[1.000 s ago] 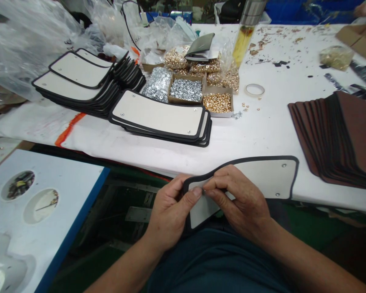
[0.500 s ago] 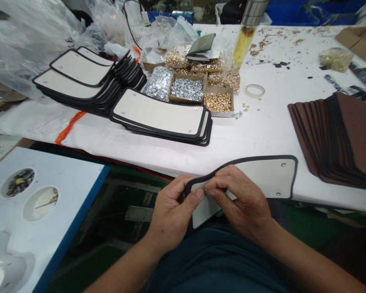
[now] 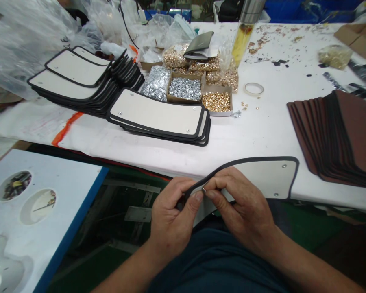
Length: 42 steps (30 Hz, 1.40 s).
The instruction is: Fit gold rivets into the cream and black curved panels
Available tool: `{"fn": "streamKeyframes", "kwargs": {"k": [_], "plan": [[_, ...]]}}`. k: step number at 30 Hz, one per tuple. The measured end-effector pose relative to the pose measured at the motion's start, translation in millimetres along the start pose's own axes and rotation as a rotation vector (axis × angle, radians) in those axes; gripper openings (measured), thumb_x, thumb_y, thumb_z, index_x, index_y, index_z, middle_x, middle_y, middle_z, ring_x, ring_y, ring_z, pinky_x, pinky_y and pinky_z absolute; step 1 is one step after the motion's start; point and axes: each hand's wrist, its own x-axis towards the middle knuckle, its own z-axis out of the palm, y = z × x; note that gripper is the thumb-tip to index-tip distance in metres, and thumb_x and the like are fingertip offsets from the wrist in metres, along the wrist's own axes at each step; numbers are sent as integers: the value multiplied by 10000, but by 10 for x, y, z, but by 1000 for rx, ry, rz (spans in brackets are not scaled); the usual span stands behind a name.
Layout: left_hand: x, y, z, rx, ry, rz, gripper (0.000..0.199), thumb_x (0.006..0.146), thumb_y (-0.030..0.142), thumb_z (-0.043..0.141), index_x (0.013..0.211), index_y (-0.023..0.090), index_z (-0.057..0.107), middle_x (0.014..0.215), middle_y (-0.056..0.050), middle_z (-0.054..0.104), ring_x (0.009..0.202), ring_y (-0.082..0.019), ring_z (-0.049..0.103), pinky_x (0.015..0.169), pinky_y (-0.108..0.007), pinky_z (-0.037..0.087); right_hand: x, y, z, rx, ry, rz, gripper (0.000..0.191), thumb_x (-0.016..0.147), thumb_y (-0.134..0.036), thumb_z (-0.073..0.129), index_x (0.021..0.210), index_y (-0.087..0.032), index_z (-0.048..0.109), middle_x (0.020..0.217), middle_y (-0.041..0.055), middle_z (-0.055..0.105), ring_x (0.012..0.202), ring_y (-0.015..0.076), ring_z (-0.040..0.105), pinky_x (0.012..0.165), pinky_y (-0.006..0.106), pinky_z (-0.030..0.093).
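Observation:
A white panel with black edging (image 3: 262, 175) bends between my hands over the table's front edge. My left hand (image 3: 173, 215) is closed on its near left end, thumb on the white face and fingers behind. Between the thumb and forefinger of my right hand (image 3: 242, 199) is a small shiny metal washer (image 3: 204, 190), held at the white face beside my left thumb. Two metal eyelets show at the panel's right end. Beyond lies a stack of similar panels (image 3: 158, 116) with eyelets near their corners.
Open boxes hold silver washers (image 3: 185, 88) and gold eyelets (image 3: 216, 101). Brown panels (image 3: 354, 134) fan out at the right. A tape ring (image 3: 253, 88) and a bottle (image 3: 244, 36) stand behind. More panels (image 3: 70, 87) are piled left. A white machine table (image 3: 64, 195) is at lower left.
The panel's left end has tilted, showing less of its white face. The small metal washer now shows between my right fingertips. Both hands stay in nearly the same place.

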Motion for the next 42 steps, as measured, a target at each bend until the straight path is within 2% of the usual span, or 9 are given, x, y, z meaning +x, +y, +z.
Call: {"fn": "streamKeyframes", "kwargs": {"k": [5,10,13,16,19,22,34,39,42], "plan": [[-15,8,2,34,0,16,83,989,188,680,1032,214,745,970,3,723,872,-130,685,766,-235,520,4,0,-26,10,-21,7,122,1034,-156,606,945,-234,632,879,-11,654,849,162,611,787,350,443],[-2,24,-3,113,14,142,149,975,135,680,1081,217,745,1007,-8,730,916,-139,697,827,-248,543,-16,11,11,-3,32,-37,109,1024,-152,613,965,-241,631,911,8,666,889,186,634,801,364,486],[13,36,-11,121,4,214,200,965,99,680,1115,222,731,1026,-5,736,945,-133,702,857,-243,553,-43,40,37,-39,160,-76,205,1007,-170,633,1194,-254,622,1147,77,666,1004,226,652,873,401,545],[14,31,-28,127,-13,236,230,962,74,673,1130,221,730,1046,-12,743,968,-134,709,879,-250,565,-52,108,46,-100,131,-143,469,1011,-166,621,1459,-233,498,1433,161,588,1196,268,643,992,448,553],[6,16,-49,146,-15,241,245,961,66,673,1138,222,738,1062,-26,754,986,-146,721,886,-266,584,-35,183,37,-158,46,-249,331,1023,-153,608,1348,-208,578,1227,125,710,1120,244,683,939,408,563],[-1,19,-62,150,0,274,249,942,64,711,1126,228,749,1043,-12,773,942,-130,741,847,-239,600,-18,220,14,-216,74,-312,159,1017,-162,621,1171,-203,630,1021,82,741,938,212,698,818,373,547],[-58,226,-109,255,-27,405,281,903,30,732,1082,246,727,985,-10,828,873,-136,789,779,-247,672,-82,184,-80,-239,122,-445,139,992,-185,607,1129,-200,626,922,77,764,774,195,687,709,364,507],[-26,211,-150,319,-49,570,292,870,-15,746,1087,178,717,1027,-62,832,924,-150,805,828,-256,690,-47,210,-148,-251,175,-573,102,1043,-195,547,1078,-159,635,856,70,775,714,174,691,669,339,518],[-14,169,-194,372,-91,653,261,871,20,774,1083,159,713,1065,-72,827,978,-158,804,891,-277,690,-22,241,-221,-250,112,-628,99,1034,-185,582,1069,-132,658,903,91,795,770,173,742,678,316,556]]}}
